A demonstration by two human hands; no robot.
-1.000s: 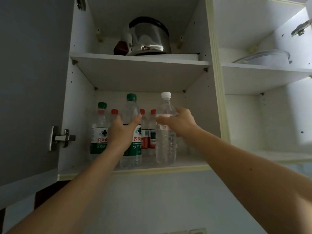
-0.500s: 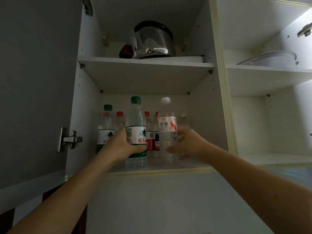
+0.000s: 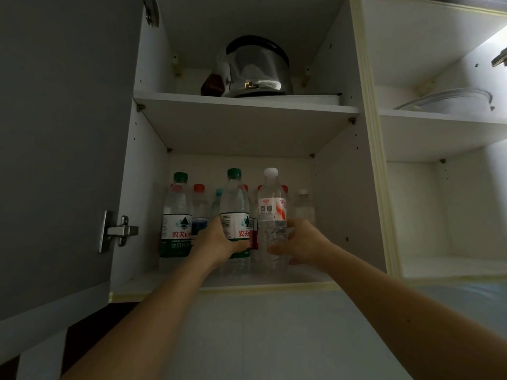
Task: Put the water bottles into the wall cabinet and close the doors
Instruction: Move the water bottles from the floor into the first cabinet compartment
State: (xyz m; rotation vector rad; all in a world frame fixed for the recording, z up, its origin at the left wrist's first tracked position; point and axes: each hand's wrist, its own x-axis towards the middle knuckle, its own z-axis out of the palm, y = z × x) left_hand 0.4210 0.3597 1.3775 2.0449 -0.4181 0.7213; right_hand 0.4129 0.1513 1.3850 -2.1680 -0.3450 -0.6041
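Both my arms reach up into the wall cabinet (image 3: 340, 187).
Left hand (image 3: 216, 242) grips the green-capped bottle (image 3: 234, 212); right hand (image 3: 303, 242), at its 3 o'clock, clasps the white-capped bottle (image 3: 272, 215).

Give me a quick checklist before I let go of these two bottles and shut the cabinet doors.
1. Green-cap bottle upright in left hand: ok.
2. White-cap bottle upright in right hand: ok.
3. Both bases seated on the bottom shelf: cannot tell.
4. Both bottles behind the shelf's front edge: ok.
5. Left door open, hinge unobstructed: ok.
6. Right door within reach: cannot tell, out of frame.
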